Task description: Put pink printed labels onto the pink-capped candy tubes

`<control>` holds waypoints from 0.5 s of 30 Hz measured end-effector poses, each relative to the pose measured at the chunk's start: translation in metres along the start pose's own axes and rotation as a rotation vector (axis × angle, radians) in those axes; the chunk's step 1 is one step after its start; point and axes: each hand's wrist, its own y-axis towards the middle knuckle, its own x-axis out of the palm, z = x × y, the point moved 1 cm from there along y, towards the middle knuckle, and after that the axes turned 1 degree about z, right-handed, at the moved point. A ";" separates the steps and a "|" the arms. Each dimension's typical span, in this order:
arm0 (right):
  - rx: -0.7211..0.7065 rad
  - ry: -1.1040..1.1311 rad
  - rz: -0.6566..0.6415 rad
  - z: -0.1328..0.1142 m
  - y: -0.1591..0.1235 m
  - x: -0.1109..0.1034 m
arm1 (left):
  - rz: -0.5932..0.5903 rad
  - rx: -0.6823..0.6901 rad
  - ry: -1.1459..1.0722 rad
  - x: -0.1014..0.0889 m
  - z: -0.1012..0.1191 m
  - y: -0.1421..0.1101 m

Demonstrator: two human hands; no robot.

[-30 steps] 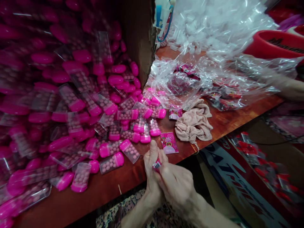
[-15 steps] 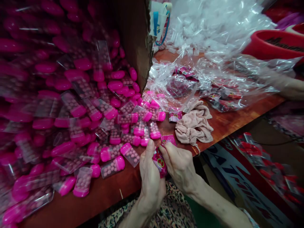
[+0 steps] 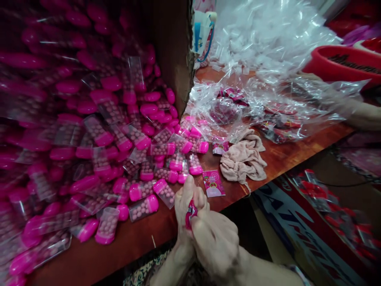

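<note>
My left hand (image 3: 182, 210) is closed around a small pink printed wrapper (image 3: 191, 213), its thumb pointing up. Pressed against it, my right hand (image 3: 217, 236) has its fingers curled onto the same wrapper. Most of the wrapper is hidden, and whether anything is inside it I cannot tell. Just beyond my hands, a flat pink printed label (image 3: 213, 183) lies on the wooden table (image 3: 131, 242). To their left are clear tubes of pale pink balls with bright pink caps (image 3: 144, 207).
Many more capped tubes spill from a cardboard box (image 3: 178, 51) at left. A crumpled beige cloth (image 3: 242, 159), clear plastic bags (image 3: 226, 113) and a red bowl (image 3: 342, 63) occupy the right. Another person's arm (image 3: 364, 113) reaches under plastic there. Below the table edge stands a printed carton (image 3: 306, 222).
Half a second ago my right hand was drawn up and away, exposing more of the wrapper. It has since come back down against my left hand, uncovering the flat label.
</note>
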 end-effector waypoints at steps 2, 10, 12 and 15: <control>0.008 0.056 -0.013 0.002 0.001 0.002 | 0.053 -0.001 -0.090 0.003 0.003 0.001; 0.314 0.271 -0.127 0.033 0.018 0.005 | 0.001 0.061 -0.109 0.002 0.011 0.004; 0.358 0.323 -0.155 0.036 0.016 0.001 | -0.044 0.104 0.052 -0.008 0.014 0.006; 0.389 0.430 -0.271 0.043 0.016 -0.008 | -0.196 0.224 0.345 -0.021 0.025 0.008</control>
